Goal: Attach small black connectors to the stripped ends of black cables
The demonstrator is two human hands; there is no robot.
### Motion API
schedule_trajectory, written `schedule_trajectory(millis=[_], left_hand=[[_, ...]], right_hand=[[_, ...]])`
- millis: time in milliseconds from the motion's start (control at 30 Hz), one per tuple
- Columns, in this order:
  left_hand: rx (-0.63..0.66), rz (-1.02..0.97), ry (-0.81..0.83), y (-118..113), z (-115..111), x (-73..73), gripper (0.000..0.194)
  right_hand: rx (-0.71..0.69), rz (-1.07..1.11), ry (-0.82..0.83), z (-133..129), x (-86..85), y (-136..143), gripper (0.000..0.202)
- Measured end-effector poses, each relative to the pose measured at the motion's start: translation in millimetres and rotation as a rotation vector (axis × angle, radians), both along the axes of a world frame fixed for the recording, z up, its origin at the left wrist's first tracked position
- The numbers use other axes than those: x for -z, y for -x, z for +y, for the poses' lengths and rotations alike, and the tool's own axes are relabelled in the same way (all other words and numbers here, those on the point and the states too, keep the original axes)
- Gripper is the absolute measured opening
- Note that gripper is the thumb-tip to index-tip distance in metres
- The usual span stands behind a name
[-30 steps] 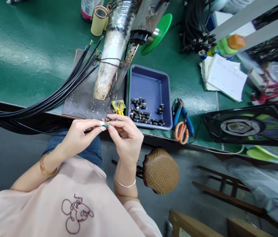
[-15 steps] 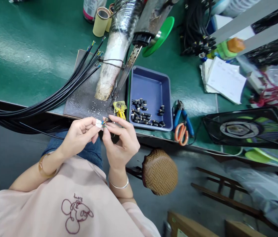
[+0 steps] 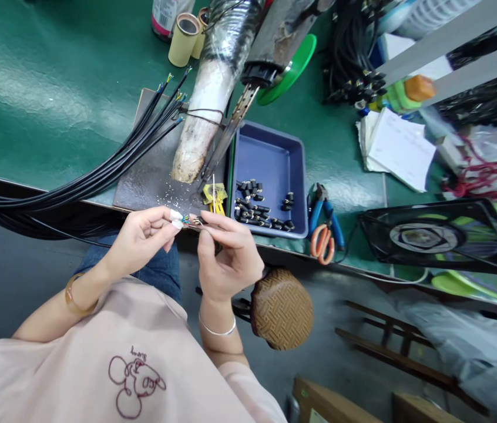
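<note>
My left hand (image 3: 145, 238) is closed in a pinch, white coverings on its fingertips, on the end of a cable whose thin coloured wires (image 3: 185, 219) stick out to the right. Opposite it, my right hand (image 3: 228, 252) pinches a small dark connector (image 3: 196, 221) at the wire tips. Both hands are just off the bench's front edge, below a dark board (image 3: 143, 176) with white specks. Beyond the fingertips lies a yellow piece (image 3: 214, 197). The blue tray (image 3: 270, 150) beside it holds several black connectors (image 3: 252, 211).
A bundle of black cables (image 3: 85, 191) lies across the board at left. Above it hang a wrapped duct (image 3: 200, 111) and a soldering iron (image 3: 242, 108). Pliers (image 3: 328, 220), orange-handled cutters (image 3: 322, 244) and a fan (image 3: 425, 235) are at right; a stool (image 3: 282, 308) stands below.
My right hand has shifted right and turned slightly, its fingers drawn farther from my left hand. A thin light strand now rises by the yellow piece. My left hand stays nearly still.
</note>
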State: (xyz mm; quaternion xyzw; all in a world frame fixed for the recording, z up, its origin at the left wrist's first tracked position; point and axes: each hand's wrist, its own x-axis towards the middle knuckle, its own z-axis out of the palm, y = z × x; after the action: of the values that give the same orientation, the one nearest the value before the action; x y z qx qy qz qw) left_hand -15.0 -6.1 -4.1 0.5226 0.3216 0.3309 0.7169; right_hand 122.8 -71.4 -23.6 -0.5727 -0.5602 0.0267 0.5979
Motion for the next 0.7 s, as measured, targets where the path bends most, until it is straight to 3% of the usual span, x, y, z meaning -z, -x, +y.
schedule_trajectory(millis=[233,700], left_hand=[[-0.001,0.005,-0.021,-2,6,4.1,0.030],[-0.003,0.059,-0.073,-12,17,1.2,0.029]], right_hand=[[-0.057,0.302,0.151,6,-1.0,-6,0.005],[-0.081,0.159,0.201,18,-3.9,-15,0.011]])
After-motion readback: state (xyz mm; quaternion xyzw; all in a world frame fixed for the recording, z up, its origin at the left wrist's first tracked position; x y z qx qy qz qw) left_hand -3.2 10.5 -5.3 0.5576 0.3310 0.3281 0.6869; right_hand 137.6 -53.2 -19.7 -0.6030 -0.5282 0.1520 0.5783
